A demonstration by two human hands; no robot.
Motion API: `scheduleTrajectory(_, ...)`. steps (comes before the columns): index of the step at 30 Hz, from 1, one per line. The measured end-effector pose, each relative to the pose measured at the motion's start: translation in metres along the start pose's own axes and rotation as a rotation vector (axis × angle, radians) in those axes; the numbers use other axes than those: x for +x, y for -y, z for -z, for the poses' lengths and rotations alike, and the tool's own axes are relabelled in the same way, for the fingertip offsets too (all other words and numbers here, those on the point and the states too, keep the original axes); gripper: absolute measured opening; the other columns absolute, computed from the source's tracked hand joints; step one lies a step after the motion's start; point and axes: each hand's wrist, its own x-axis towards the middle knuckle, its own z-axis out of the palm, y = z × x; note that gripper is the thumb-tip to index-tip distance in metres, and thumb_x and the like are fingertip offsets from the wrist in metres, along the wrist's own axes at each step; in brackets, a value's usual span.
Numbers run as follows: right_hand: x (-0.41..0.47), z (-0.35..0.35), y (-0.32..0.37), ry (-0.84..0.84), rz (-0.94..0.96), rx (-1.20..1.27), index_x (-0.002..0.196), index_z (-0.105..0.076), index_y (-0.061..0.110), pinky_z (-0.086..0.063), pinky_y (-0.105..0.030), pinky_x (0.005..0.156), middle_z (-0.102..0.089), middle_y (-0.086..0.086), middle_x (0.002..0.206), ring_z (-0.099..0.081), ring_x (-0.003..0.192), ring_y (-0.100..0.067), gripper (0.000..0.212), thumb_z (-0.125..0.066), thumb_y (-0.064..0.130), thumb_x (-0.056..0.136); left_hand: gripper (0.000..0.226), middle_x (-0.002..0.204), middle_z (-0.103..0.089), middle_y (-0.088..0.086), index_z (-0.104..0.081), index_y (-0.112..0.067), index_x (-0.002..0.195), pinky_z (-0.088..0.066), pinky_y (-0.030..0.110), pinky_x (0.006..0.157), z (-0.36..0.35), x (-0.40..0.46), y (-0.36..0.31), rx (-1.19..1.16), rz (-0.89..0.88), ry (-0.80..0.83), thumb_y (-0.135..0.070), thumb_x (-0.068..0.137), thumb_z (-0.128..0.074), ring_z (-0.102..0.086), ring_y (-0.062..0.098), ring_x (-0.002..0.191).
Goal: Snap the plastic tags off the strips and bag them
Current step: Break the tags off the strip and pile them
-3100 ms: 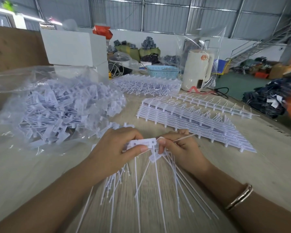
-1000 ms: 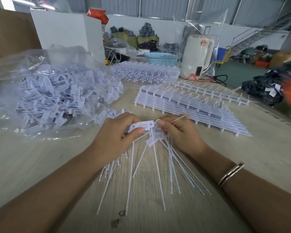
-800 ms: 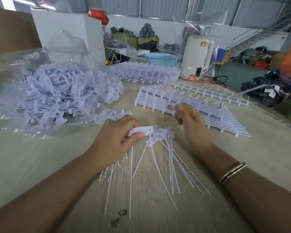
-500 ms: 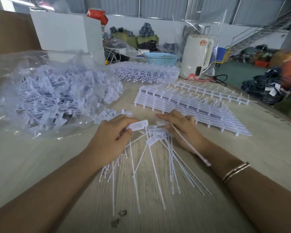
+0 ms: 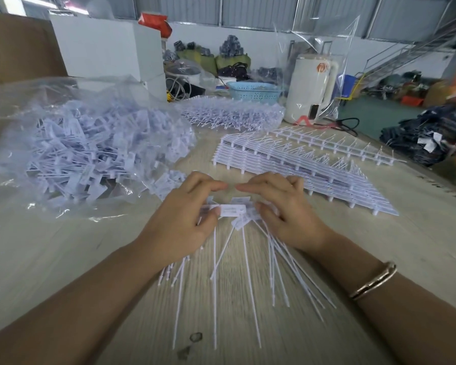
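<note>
- Left hand: thumb and curled fingers clamped on a bunch of white tags; topmost tag head sticks out past the thumb tip.
- Right hand: fingers bent, thumb and forefinger closing on the tag heads from the other side; exact contact hidden under the hand.
- Print on the top tag head is too small and blurred to read.
- Tag tails fan toward the viewer over the counter; upper ends hidden beneath both hands.
- Bracelet on the right wrist.
- Beyond the hands, right: stack of uncut strips, lying flat; a single strip behind it.
- Beyond the hands, left: clear bag full of loose tags; mouth faces the hands, a few tags spilling out.
- Further behind the strips: second bagged batch, blue basket, white kettle under plastic; its orange logo is illegible.
- Faint writing on the counter's right edge, cut off and unreadable.
</note>
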Motion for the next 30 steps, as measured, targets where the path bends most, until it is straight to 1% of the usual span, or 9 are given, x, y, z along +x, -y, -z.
scheduleTrajectory(4, 0.0002, -0.0017, 0.0038, 0.081, 0.062, -0.040, 0.120, -0.061, 0.023, -0.021, -0.035, 0.077, -0.063, 0.007, 0.107, -0.057, 0.096, -0.016, 0.042, -0.064, 0.026, 0.079, 0.039, 0.109, -0.042, -0.012, -0.056, -0.021, 0.122, -0.036, 0.003, 0.076, -0.0017, 0.0001, -0.0032, -0.083, 0.027, -0.041, -0.025, 0.083, -0.053, -0.050, -0.007, 0.087)
scheduleTrajectory(7, 0.0030, -0.0026, 0.0057, -0.053, 0.120, -0.134, 0.104, -0.071, 0.020, -0.020, -0.033, 0.073, -0.068, 0.005, 0.084, -0.063, 0.078, -0.020, 0.028, -0.070, 0.022, 0.077, 0.038, 0.109, -0.046, -0.012, -0.057, -0.018, 0.121, -0.036, 0.005, 0.080, -0.0018, 0.0011, -0.0071, -0.087, 0.040, -0.034, -0.029, 0.085, -0.052, -0.052, -0.004, 0.088)
scheduleTrajectory(9, 0.0041, 0.0003, 0.0051, -0.152, 0.117, -0.179, 0.107, -0.070, 0.019, -0.021, -0.033, 0.073, -0.068, 0.003, 0.078, -0.062, 0.073, -0.020, 0.029, -0.070, 0.019, 0.078, 0.036, 0.107, -0.055, -0.013, -0.059, -0.020, 0.118, -0.039, 0.014, 0.083, 0.0009, 0.0019, -0.0069, -0.064, 0.113, -0.054, -0.038, 0.089, -0.049, -0.054, -0.001, 0.092)
scheduleTrajectory(12, 0.0023, 0.0050, 0.0038, -0.211, 0.089, -0.218, 0.111, -0.069, 0.019, -0.019, -0.031, 0.073, -0.069, 0.003, 0.082, -0.062, 0.072, -0.020, 0.028, -0.058, 0.023, 0.085, 0.025, 0.086, -0.066, -0.009, -0.066, -0.025, 0.097, -0.043, 0.022, 0.072, 0.0053, 0.0013, -0.0025, -0.063, 0.251, -0.035, -0.045, 0.090, -0.052, -0.059, 0.006, 0.077)
scheduleTrajectory(15, 0.0019, 0.0061, 0.0052, -0.166, 0.092, -0.242, 0.100, -0.073, 0.022, -0.019, -0.031, 0.073, -0.070, 0.005, 0.082, -0.062, 0.072, -0.018, 0.027, -0.056, 0.037, 0.086, 0.017, 0.072, -0.062, -0.005, -0.064, -0.020, 0.082, -0.039, 0.021, 0.063, 0.0047, 0.0005, -0.0028, -0.133, 0.225, -0.009, -0.036, 0.087, -0.059, -0.055, 0.007, 0.067)
scheduleTrajectory(19, 0.0017, 0.0063, 0.0049, -0.076, 0.072, -0.158, 0.090, -0.075, 0.023, -0.021, -0.035, 0.074, -0.068, 0.008, 0.077, -0.059, 0.070, -0.016, 0.030, -0.051, 0.041, 0.089, 0.014, 0.074, -0.059, -0.001, -0.063, -0.013, 0.081, -0.034, 0.014, 0.061, 0.0065, 0.0028, -0.0049, -0.200, 0.135, -0.028, -0.026, 0.087, -0.063, -0.052, 0.010, 0.071)
scheduleTrajectory(22, 0.0003, 0.0041, 0.0045, -0.018, 0.048, -0.094, 0.088, -0.075, 0.024, -0.021, -0.037, 0.074, -0.067, 0.010, 0.075, -0.056, 0.073, -0.011, 0.033, -0.046, 0.039, 0.092, 0.016, 0.075, -0.057, -0.004, -0.063, -0.013, 0.081, -0.033, 0.012, 0.061, 0.0073, 0.0035, -0.0042, -0.172, 0.063, -0.044, -0.029, 0.084, -0.061, -0.051, 0.007, 0.070)
scheduleTrajectory(25, 0.0002, 0.0020, 0.0041, -0.034, 0.007, 0.026, 0.081, -0.075, 0.021, -0.023, -0.039, 0.076, -0.064, 0.011, 0.070, -0.054, 0.073, -0.009, 0.026, -0.055, 0.034, 0.090, 0.014, 0.074, -0.056, -0.005, -0.062, -0.015, 0.081, -0.034, 0.014, 0.061, 0.0072, 0.0042, -0.0039, -0.156, 0.023, -0.059, -0.028, 0.082, -0.060, -0.050, 0.007, 0.069)
scheduleTrajectory(30, 0.0040, 0.0018, 0.0069, 0.025, -0.182, 0.339, 0.071, -0.069, 0.032, -0.035, -0.061, 0.078, -0.055, 0.020, 0.062, -0.053, 0.071, -0.013, 0.025, -0.051, 0.030, 0.088, 0.021, 0.074, -0.054, -0.006, -0.062, -0.011, 0.082, -0.035, 0.016, 0.062, 0.0053, 0.0053, -0.0031, -0.129, -0.054, -0.063, -0.032, 0.085, -0.060, -0.050, 0.006, 0.069)
